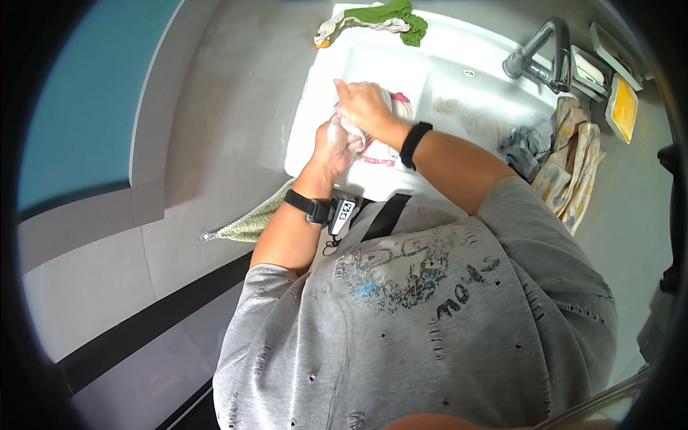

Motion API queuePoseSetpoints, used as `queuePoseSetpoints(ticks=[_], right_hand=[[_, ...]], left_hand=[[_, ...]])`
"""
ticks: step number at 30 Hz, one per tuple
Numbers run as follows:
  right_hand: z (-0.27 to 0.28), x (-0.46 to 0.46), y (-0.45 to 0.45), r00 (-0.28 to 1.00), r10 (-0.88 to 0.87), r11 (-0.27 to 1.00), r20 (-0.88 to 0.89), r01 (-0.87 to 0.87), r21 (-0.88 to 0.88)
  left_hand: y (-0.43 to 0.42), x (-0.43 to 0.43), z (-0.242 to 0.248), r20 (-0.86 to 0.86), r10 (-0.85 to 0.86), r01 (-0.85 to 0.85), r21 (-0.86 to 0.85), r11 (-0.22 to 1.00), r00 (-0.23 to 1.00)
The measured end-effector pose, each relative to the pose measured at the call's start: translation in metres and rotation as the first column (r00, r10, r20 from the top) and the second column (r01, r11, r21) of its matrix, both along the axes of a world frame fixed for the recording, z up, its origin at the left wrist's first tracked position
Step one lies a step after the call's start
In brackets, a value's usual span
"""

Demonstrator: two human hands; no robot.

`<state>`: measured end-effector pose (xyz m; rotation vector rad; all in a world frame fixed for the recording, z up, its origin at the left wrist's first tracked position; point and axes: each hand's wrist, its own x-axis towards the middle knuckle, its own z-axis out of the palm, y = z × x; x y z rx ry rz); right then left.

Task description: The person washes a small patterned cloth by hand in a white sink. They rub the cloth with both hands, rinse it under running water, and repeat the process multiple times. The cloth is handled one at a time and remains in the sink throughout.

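Both hands are gripping a wet white cloth garment with red-pink trim (378, 152) over the left part of a white laundry sink (301, 137). My left hand (332, 144) holds a bunched part from below, with white suds on its skin. Just above it and to the right, my right hand (365, 106) is closed around another part of the cloth. Loose trim and fabric spread out beneath and to the right of the hands. How the fingers wrap the cloth is partly hidden.
A green and white cloth (403, 20) lies on the sink's far rim. On the right are a chrome faucet (543, 56), a soap dish (588, 72), a yellow bar in a tray (623, 110), wet grey cloth (529, 150) and patterned cloth (572, 166). A green towel (252, 217) hangs at left.
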<state>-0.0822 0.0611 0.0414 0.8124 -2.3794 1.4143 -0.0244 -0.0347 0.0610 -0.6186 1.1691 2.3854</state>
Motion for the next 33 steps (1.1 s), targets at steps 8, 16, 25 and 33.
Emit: queuePoseSetpoints(ticks=[8, 16, 25, 33], right_hand=[[0.000, -0.008, -0.003, 0.998, -0.021, 1.000, -0.066, 0.021, 0.006], [0.013, 0.001, 0.003, 1.000, 0.001, 0.994, 0.000, -0.001, 0.110], [0.016, -0.021, 0.027, 0.474, 0.541, 0.817, 0.695, -0.102, -0.567], [0.022, -0.021, 0.050, 0.365, 0.740, 0.597, 0.565, 0.032, -0.802]], left_hand=[[0.003, -0.003, -0.004, -0.030, 0.099, -0.103, -0.240, 0.965, 0.995], [-0.004, 0.002, 0.011, -0.053, 0.167, -0.174, -0.226, 0.958, 0.985], [-0.005, -0.007, 0.027, -0.319, 0.245, -0.364, -0.396, 0.843, 0.915], [-0.001, 0.003, 0.011, -0.363, 0.025, -0.172, -0.378, 0.910, 0.931]])
